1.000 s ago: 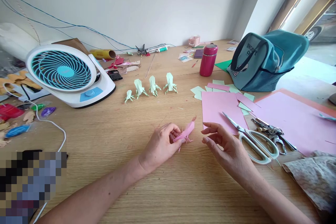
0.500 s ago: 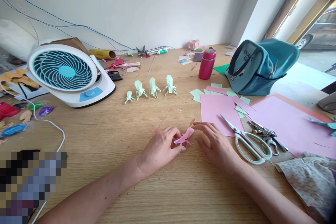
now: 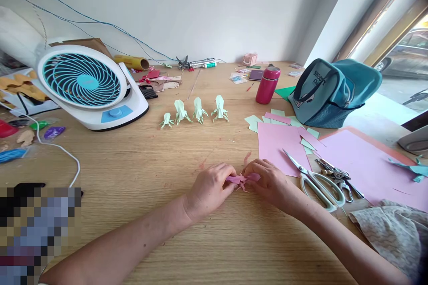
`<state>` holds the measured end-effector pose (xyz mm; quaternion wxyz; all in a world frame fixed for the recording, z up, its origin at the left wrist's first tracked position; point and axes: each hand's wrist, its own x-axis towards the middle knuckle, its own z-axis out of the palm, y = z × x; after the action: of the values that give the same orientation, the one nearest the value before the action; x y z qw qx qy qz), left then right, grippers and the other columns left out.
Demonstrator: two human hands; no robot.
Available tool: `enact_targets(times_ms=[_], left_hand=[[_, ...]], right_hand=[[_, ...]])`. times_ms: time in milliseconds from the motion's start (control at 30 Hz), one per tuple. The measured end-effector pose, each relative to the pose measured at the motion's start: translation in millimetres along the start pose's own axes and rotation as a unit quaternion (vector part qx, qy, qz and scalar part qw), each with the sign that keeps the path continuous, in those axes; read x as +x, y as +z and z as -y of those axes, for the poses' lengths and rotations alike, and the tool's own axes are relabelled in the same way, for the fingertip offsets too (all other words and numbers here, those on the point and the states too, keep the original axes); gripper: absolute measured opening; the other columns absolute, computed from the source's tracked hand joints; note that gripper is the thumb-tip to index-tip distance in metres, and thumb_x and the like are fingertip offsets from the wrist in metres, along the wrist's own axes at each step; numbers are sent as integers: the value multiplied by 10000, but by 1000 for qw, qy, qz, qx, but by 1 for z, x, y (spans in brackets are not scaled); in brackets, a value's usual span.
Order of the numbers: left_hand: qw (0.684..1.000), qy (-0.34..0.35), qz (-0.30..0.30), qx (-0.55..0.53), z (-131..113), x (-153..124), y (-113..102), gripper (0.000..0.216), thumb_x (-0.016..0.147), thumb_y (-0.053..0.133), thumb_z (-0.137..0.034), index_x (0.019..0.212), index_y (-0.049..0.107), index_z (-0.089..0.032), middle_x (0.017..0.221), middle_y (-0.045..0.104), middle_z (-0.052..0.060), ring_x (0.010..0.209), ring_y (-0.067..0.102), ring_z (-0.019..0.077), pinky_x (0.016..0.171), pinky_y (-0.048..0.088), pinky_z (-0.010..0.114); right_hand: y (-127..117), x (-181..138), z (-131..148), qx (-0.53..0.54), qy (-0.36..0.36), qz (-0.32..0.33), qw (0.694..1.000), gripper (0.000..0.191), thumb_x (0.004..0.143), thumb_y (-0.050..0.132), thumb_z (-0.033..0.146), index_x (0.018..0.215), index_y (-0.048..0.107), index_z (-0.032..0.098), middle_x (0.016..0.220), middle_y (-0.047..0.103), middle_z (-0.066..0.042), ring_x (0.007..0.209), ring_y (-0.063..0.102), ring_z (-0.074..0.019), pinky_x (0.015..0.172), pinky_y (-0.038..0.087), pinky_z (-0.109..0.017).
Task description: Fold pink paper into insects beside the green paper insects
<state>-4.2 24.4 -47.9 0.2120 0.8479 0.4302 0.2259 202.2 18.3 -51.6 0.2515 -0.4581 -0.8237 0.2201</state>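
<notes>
Grip: left hand (image 3: 210, 189) and right hand (image 3: 271, 185) pinched on opposite ends of a pink paper figure (image 3: 241, 180), well forward of the back edge of the surface (image 3: 133, 160). Uneven pulling could tear its thin folds. Beyond: green paper figures (image 3: 198, 110); fan (image 3: 88, 82) towards the left edge; scissors (image 3: 304, 172) towards the right; white wall (image 3: 200, 13) behind.

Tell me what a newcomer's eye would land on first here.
Probably the large white-and-turquoise fan, at the left of the table. Next, likely the teal bag at the right, near a magenta flask. In the front middle, the left hand and right hand hold a small pink paper figure.
</notes>
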Motion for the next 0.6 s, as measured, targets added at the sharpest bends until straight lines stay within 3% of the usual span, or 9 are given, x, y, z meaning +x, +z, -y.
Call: enact_targets(times_ms=[200,600], left_hand=[[1000,5,-11,-25,4,1,2,69,865,651,-182,933,644,-183,914,676,17,835,619,158,725,450,259],[998,39,-7,-58,2,3,1,93,837,661,-107,903,672,-171,860,676,17,829,599,159,734,446,268]], right_hand=[[4,1,-1,32,57,7,998,105,830,676,133,887,627,206,912,618,-42,852,559,-204,749,453,-339],[3,-12,-1,67,72,-7,995,125,836,639,100,851,585,212,819,638,-2,767,564,-178,713,420,-315]])
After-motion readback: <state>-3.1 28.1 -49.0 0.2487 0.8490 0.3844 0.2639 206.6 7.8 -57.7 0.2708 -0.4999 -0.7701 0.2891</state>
